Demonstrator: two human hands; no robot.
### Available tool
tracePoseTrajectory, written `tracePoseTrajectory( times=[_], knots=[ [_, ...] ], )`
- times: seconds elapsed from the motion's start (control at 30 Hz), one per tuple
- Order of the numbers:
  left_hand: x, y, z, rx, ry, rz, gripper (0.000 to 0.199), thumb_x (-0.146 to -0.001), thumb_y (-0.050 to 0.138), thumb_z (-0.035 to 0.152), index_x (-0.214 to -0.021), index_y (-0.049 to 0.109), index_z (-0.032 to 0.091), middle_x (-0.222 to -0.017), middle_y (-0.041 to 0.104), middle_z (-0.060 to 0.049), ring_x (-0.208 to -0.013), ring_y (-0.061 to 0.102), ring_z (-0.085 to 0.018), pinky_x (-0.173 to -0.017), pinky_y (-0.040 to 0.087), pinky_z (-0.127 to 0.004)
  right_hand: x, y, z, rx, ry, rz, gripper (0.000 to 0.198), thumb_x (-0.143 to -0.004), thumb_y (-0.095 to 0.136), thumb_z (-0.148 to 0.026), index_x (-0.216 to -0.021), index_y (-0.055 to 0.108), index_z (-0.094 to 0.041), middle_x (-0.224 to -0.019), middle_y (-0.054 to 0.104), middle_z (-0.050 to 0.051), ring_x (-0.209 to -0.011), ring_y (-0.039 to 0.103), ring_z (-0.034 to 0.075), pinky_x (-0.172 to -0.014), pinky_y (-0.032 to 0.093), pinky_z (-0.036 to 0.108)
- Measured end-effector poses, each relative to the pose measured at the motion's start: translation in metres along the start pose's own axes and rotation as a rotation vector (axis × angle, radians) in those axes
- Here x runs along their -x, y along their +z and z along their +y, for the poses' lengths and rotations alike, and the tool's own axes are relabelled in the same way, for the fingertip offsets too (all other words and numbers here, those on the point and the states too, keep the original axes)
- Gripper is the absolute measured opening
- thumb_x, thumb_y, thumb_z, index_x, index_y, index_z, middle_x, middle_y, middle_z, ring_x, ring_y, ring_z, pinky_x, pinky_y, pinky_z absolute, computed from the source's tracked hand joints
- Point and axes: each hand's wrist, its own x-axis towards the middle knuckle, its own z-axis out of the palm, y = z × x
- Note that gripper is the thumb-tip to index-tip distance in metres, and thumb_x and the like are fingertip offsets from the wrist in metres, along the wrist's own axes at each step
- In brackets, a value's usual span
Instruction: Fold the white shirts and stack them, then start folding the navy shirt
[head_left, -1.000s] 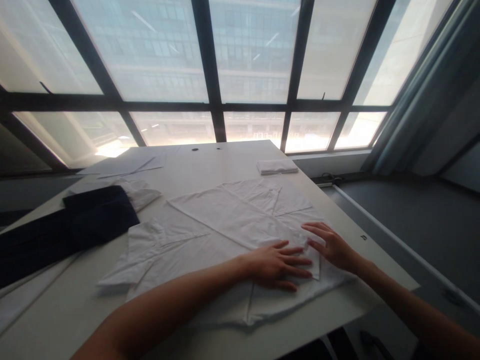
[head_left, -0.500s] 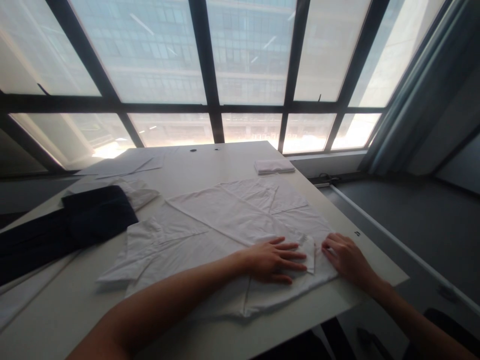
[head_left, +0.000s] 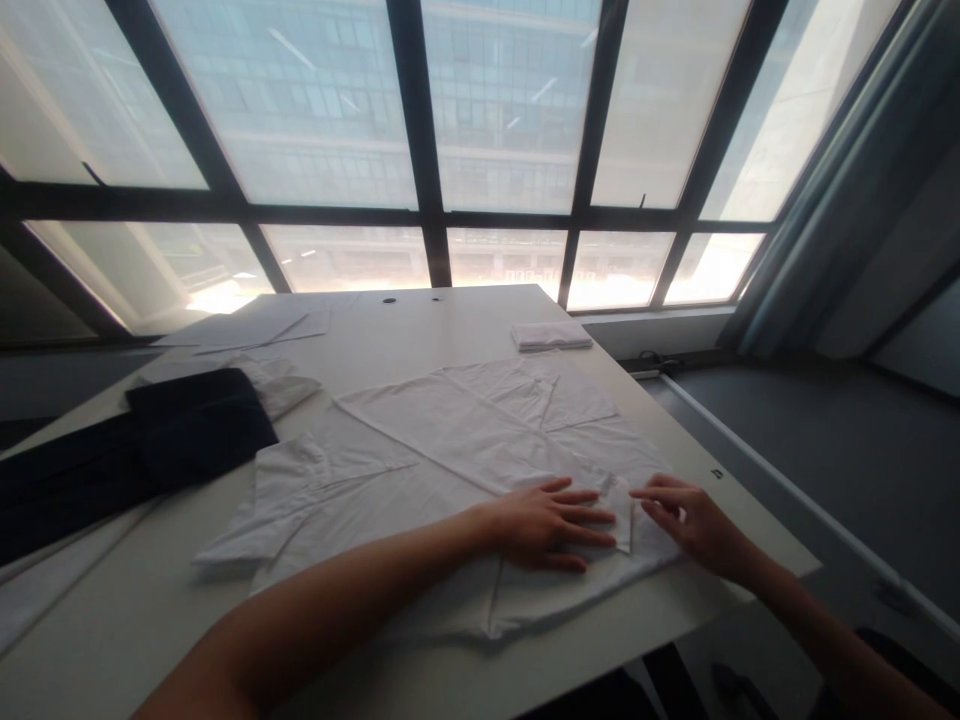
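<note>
A white short-sleeved shirt (head_left: 442, 450) lies spread and slightly wrinkled on the white table. My left hand (head_left: 551, 525) rests flat on it with the fingers spread, pressing the cloth near a small stiff flap (head_left: 624, 525) that looks like the collar. Just to the right, my right hand (head_left: 686, 515) has its index finger stretched out to the flap's edge. Its thumb is apart from that finger and the other fingers are loosely bent. Nothing shows between them.
A dark navy folded garment (head_left: 199, 425) lies at the left, over other white cloth (head_left: 289, 390). Papers (head_left: 255, 325) are at the back left. A folded white cloth (head_left: 553, 335) sits near the right edge of the table (head_left: 442, 325). Large windows stand behind.
My right hand has shifted a little left, its bunched fingers loosening as the index finger stretches toward the flap. My left hand stays in place on the shirt.
</note>
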Motion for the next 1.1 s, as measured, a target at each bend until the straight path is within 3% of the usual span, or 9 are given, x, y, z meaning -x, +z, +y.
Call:
tracePoseTrajectory(
  times=[0.1, 0.23, 0.47, 0.67, 0.73, 0.9, 0.93, 1.0, 1.1],
  knots=[
    [0.000, -0.001, 0.000, -0.006, -0.005, -0.002, 0.055, -0.103, 0.053, 0.046, -0.155, 0.041, 0.034, -0.163, 0.038, 0.002, -0.155, 0.022, -0.025, -0.127, 0.009, -0.050, 0.031, 0.019, -0.010, 0.238, -0.058, 0.060, 0.043, -0.103, 0.046, -0.043, -0.135, 0.067, -0.025, -0.113, 0.069, 0.012, -0.102, 0.064, 0.026, -0.091, 0.053, 0.042],
    [0.000, -0.002, 0.001, 0.004, 0.002, 0.001, 0.056, -0.103, 0.053, 0.046, -0.156, 0.041, 0.034, -0.162, 0.038, 0.002, -0.155, 0.022, -0.024, -0.127, 0.009, -0.049, 0.054, 0.024, 0.008, 0.513, -0.132, 0.065, 0.049, -0.100, 0.049, -0.052, -0.143, 0.060, -0.030, -0.141, 0.058, 0.013, -0.126, 0.054, 0.033, -0.101, 0.047, 0.050],
    [0.000, -0.001, 0.000, 0.019, -0.002, 0.004, 0.055, -0.102, 0.054, 0.045, -0.154, 0.044, 0.033, -0.162, 0.038, 0.001, -0.154, 0.023, -0.024, -0.127, 0.008, -0.049, 0.038, 0.011, 0.061, 0.777, 0.064, 0.282, 0.057, -0.105, 0.031, -0.050, -0.137, 0.063, -0.015, -0.154, 0.047, 0.022, -0.145, 0.036, 0.040, -0.112, 0.032, 0.065],
    [0.000, -0.004, 0.002, 0.024, -0.007, -0.003, 0.057, -0.102, 0.054, 0.045, -0.156, 0.041, 0.034, -0.163, 0.037, 0.001, -0.155, 0.022, -0.025, -0.127, 0.009, -0.049, 0.045, 0.015, 0.025, 0.577, -0.243, -0.097, 0.055, -0.104, 0.041, -0.049, -0.157, 0.039, -0.035, -0.170, 0.021, 0.004, -0.155, 0.018, 0.030, -0.121, 0.026, 0.055],
    [0.000, -0.004, 0.001, 0.029, -0.003, -0.002, 0.057, -0.102, 0.054, 0.045, -0.156, 0.041, 0.034, -0.163, 0.037, 0.001, -0.155, 0.022, -0.024, -0.127, 0.008, -0.049, 0.050, 0.012, 0.028, 0.574, -0.283, -0.179, 0.056, -0.103, 0.043, -0.053, -0.157, 0.038, -0.039, -0.170, 0.020, 0.002, -0.156, 0.015, 0.030, -0.122, 0.024, 0.057],
    [0.000, -0.003, 0.001, 0.037, -0.017, -0.006, 0.056, -0.102, 0.055, 0.045, -0.155, 0.042, 0.035, -0.162, 0.038, 0.002, -0.154, 0.023, -0.024, -0.127, 0.008, -0.049, 0.050, 0.000, 0.071, 0.762, 0.222, 0.249, 0.063, -0.104, 0.031, -0.053, -0.153, 0.048, -0.017, -0.163, 0.033, 0.020, -0.153, 0.017, 0.044, -0.112, 0.017, 0.078],
    [0.000, -0.003, 0.001, 0.040, -0.018, -0.006, 0.055, -0.102, 0.054, 0.045, -0.155, 0.043, 0.035, -0.162, 0.038, 0.002, -0.155, 0.022, -0.024, -0.127, 0.008, -0.049, 0.049, 0.000, 0.072, 0.755, 0.254, 0.272, 0.065, -0.104, 0.031, -0.054, -0.153, 0.048, -0.015, -0.163, 0.033, 0.022, -0.152, 0.018, 0.044, -0.112, 0.018, 0.078],
    [0.000, -0.003, 0.001, 0.041, -0.017, -0.011, 0.055, -0.102, 0.054, 0.045, -0.155, 0.043, 0.035, -0.162, 0.037, 0.002, -0.155, 0.022, -0.024, -0.127, 0.007, -0.048, 0.048, 0.002, 0.062, 0.680, 0.131, 0.151, 0.063, -0.103, 0.033, -0.054, -0.156, 0.043, -0.021, -0.165, 0.029, 0.017, -0.154, 0.019, 0.039, -0.116, 0.022, 0.071],
    [0.000, -0.004, 0.002, 0.030, -0.017, -0.014, 0.057, -0.101, 0.055, 0.045, -0.156, 0.041, 0.035, -0.163, 0.037, 0.002, -0.155, 0.022, -0.024, -0.127, 0.009, -0.049, 0.049, 0.005, 0.034, 0.522, -0.185, -0.176, 0.059, -0.102, 0.042, -0.056, -0.158, 0.036, -0.038, -0.169, 0.021, 0.003, -0.156, 0.015, 0.031, -0.121, 0.024, 0.058]
  ],
)
